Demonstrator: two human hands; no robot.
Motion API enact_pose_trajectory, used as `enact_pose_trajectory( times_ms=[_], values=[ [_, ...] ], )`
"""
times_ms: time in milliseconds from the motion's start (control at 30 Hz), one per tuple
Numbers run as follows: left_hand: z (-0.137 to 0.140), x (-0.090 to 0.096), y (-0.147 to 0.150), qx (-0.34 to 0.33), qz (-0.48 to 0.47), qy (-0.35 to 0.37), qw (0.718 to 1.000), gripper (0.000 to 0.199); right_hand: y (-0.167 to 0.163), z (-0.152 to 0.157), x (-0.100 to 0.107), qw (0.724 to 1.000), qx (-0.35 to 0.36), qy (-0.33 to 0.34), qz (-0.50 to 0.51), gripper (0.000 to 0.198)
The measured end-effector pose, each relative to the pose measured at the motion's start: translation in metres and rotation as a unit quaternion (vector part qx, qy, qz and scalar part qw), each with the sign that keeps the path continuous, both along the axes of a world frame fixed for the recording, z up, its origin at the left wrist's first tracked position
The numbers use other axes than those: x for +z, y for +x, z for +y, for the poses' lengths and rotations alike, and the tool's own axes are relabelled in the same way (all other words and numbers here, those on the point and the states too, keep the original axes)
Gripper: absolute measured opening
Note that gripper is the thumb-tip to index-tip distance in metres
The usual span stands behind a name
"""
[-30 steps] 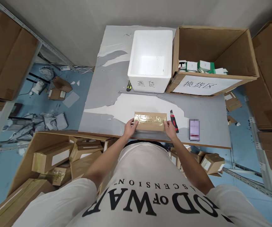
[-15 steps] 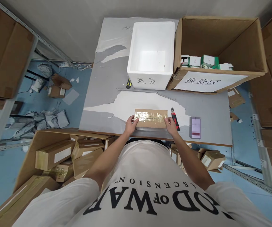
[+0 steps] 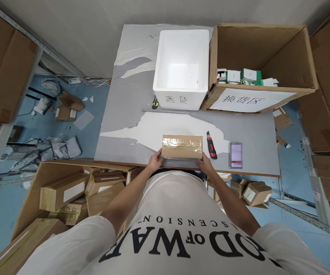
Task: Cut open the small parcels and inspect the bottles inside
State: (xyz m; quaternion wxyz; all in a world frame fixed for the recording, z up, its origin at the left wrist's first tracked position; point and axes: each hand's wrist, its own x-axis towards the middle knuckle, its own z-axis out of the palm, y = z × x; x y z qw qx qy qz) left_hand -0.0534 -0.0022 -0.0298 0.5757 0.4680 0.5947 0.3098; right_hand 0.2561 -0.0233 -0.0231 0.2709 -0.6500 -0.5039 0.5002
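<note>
A small cardboard box (image 3: 182,146) with shiny clear tape across its top is at the near edge of the table, directly in front of me. My left hand (image 3: 155,161) grips its near left corner, fingers against the side. At the near right corner, my right hand (image 3: 205,164) holds the box, its fingertips partly hidden beside and under it. Just right of the box lies a red and black utility knife (image 3: 211,146) with its blade end pointing away from me. Further right, a phone (image 3: 236,155) with a blurred screen rests on the table.
Behind the box stand a white foam box (image 3: 180,100) and a large carton (image 3: 268,100) holding small green-and-white boxes. A yellow and black cutter (image 3: 155,102) lies by the foam box. Below the table's left edge, an open carton (image 3: 24,206) holds several taped parcels.
Both hands have slid from the top ends of the box down to its near corners. The box looks slightly raised or tilted, with its top toward me.
</note>
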Motion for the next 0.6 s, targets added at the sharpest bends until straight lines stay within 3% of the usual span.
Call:
enact_pose_trajectory(
  times_ms=[333,433,600],
  values=[
    [0.022,0.041,0.011,0.003,0.036,0.070,0.997,0.050,-0.004,0.020,0.029,0.995,-0.066,0.052,0.055,0.048],
    [0.029,0.050,0.014,0.027,0.009,0.100,0.995,0.054,-0.007,0.027,0.044,0.994,-0.098,0.055,-0.011,0.045],
    [0.034,0.048,0.017,0.028,0.044,0.059,0.997,0.059,-0.012,0.036,0.055,0.983,-0.127,0.014,-0.136,0.050]
  ],
)
